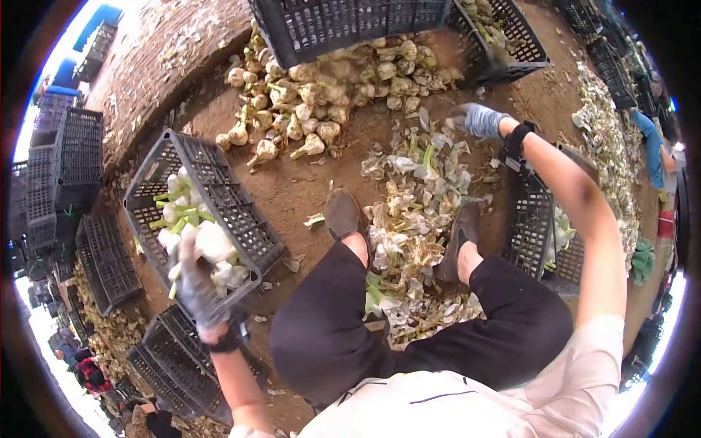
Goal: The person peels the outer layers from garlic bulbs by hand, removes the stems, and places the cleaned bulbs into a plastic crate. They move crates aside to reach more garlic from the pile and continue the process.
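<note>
My left hand [198, 288], in a grey glove, is over the near end of a black crate [241, 212] at the left. White peeled garlic bulbs [182, 197] with green stems lie in that crate, and a large white bulb [215, 242] is at my fingertips; blur hides whether I grip it. My right hand [475, 119], also gloved, reaches out at the upper right, its fingers smeared by motion, above the dirt just right of a heap of unpeeled garlic [314, 102]. Nothing can be made out in it.
Loose garlic skins [409, 241] lie between my shoes. A black crate [350, 25] stands behind the heap, another [531, 223] under my right arm. Stacked crates [77, 153] line the left. Other people [91, 372] are at the lower left, and one [650, 146] at the right edge.
</note>
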`<state>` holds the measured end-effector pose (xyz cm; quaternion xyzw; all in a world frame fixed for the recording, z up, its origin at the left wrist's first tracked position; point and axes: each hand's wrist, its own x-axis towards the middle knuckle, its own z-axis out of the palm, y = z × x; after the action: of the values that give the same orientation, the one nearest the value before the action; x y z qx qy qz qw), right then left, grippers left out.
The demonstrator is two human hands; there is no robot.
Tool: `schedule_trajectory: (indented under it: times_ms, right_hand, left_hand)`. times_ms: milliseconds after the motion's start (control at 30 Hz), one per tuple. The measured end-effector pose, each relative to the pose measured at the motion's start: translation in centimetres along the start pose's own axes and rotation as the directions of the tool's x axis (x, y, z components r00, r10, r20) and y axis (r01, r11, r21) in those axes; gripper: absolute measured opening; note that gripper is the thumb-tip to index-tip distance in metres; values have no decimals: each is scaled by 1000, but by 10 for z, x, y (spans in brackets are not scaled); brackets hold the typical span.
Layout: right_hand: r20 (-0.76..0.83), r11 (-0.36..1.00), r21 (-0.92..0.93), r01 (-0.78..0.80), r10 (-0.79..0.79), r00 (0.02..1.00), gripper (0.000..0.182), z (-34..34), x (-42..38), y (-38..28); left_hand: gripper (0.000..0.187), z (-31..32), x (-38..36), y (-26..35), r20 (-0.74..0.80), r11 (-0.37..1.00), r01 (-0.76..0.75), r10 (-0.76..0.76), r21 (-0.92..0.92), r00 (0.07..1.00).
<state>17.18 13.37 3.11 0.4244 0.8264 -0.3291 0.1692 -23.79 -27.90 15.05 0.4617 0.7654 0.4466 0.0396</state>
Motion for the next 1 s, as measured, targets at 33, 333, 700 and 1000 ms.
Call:
schedule_trajectory:
  times_ms: [33, 333, 700, 1000]
  right_hand:
    - [-12, 970, -232, 76, -81, 997, 47, 24, 19, 50]
    - [132, 117, -960, 253, -607, 783, 18, 182, 132, 161]
    - [611, 958, 283, 54, -224, 759, 49, 183, -55, -89]
    - [-359, 924, 248, -290, 366, 858, 29, 23, -159, -41]
  left_hand:
    - [29, -27, 1, 2, -41, 810, 519, -549, -273, 835]
    - [33, -28, -88, -65, -51, 891, 277, -277, 359, 959]
    - [10, 7, -132, -100, -165, 789, 133, -41, 600, 985]
    - [13, -9, -136, -105, -37, 795, -28, 64, 606, 997]
